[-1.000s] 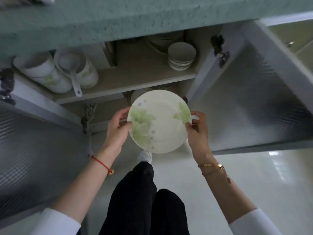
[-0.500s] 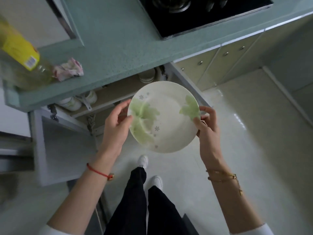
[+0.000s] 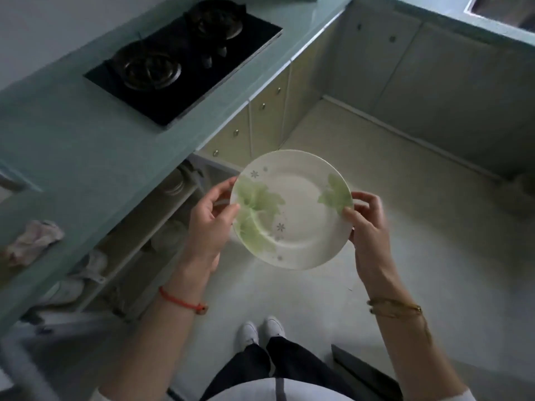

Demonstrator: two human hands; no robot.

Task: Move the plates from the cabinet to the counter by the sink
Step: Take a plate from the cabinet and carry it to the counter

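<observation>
The white plate [image 3: 292, 209] with green leaf print hangs face up over the floor, out of the open cabinet [image 3: 150, 227] and well apart from the sink [image 3: 503, 7] in the far corner. The left hand [image 3: 211, 221] pinches its left rim and the right hand [image 3: 367, 227] its right rim, thumbs on top. It is best carried flat in both hands, turning right toward the counter beside the sink

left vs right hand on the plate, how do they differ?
The left hand holds the plate at its left rim, the right hand at its right rim. The left thumb lies by the large leaf print, the right thumb by the small leaf print. The left wrist wears a red cord, the right a gold bracelet. Both pinch the rim, thumb on top.
</observation>
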